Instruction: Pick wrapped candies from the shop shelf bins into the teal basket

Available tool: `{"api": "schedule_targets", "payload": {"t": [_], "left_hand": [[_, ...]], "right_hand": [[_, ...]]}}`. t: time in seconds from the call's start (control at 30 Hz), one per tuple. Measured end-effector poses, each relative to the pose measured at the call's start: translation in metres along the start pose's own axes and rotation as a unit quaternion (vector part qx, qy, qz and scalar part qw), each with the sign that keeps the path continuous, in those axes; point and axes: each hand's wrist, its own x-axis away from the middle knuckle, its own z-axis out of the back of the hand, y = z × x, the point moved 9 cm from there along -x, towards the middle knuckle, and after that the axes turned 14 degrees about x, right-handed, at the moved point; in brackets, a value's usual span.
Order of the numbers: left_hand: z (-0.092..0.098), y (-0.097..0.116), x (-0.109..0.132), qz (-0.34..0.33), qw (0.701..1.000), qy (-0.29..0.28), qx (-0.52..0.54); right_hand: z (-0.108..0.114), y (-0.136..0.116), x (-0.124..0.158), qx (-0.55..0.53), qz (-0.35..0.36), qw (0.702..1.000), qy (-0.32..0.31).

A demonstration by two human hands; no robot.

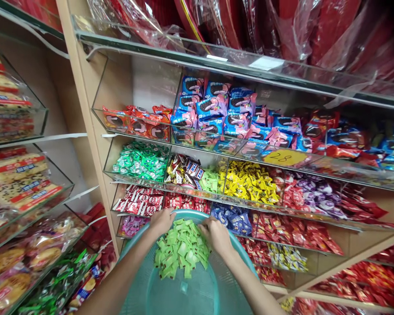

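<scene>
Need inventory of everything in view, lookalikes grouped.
Shelves: several, wood with clear panels, ahead and left
Plastic-wrapped items: several, red, top shelf
Labels: two, white, top shelf's front edge
Cookie packets: many, blue-pink, upper shelf
Other cookie packets: several, orange-red, left of those
Card: one, yellow, marked 28, upper shelf's front
Small packets: uncountable, green, yellow, purple, red, blue, brown, lower compartments
Flat packs: several, cream with red, left shelves
Dark-green packets: many, dark green, lower left
Basket: one, teal, bottom centre
Loose packets: many, light green, in basket
Forearms: two, bare, from bottom edge
Left hand: one, bare, by basket's far rim
Right hand: one, bare, beside loose packets
</scene>
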Motion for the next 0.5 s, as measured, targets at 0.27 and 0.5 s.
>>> {"api": "schedule_targets", "payload": {"t": [0.27, 0.5], "left_hand": [[-0.001, -0.001, -0.001, 0.007, 1.000, 0.002, 0.014], [0.005, -0.003, 0.004, 0.008, 1.000, 0.007, 0.019]], "right_hand": [[0.138, -0.003, -0.022, 0.104, 0.046, 0.974, 0.194], [0.157, -0.003, -0.081, 0.275, 0.036, 0.938, 0.209]]}}
